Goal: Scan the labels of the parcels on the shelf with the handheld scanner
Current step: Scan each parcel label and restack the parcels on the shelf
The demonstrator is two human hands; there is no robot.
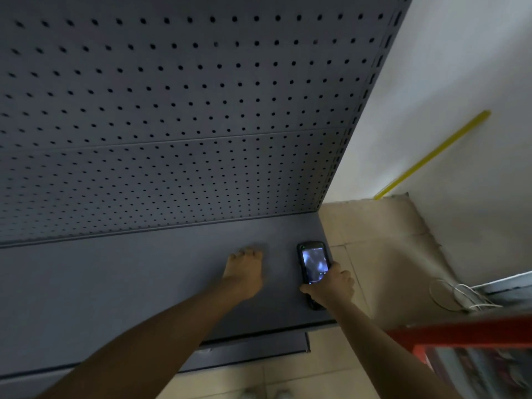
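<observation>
A grey metal shelf with a perforated back panel fills most of the head view. No parcel shows on it. My right hand grips the lower end of the black handheld scanner, which lies near the shelf's right end with its screen lit and facing up. My left hand rests palm down on the bare shelf surface, just left of the scanner, fingers together and holding nothing.
Right of the shelf is a beige tiled floor and a white wall with a yellow strip. A red frame juts in at the lower right, with white cables above it. A lower shelf edge sits below.
</observation>
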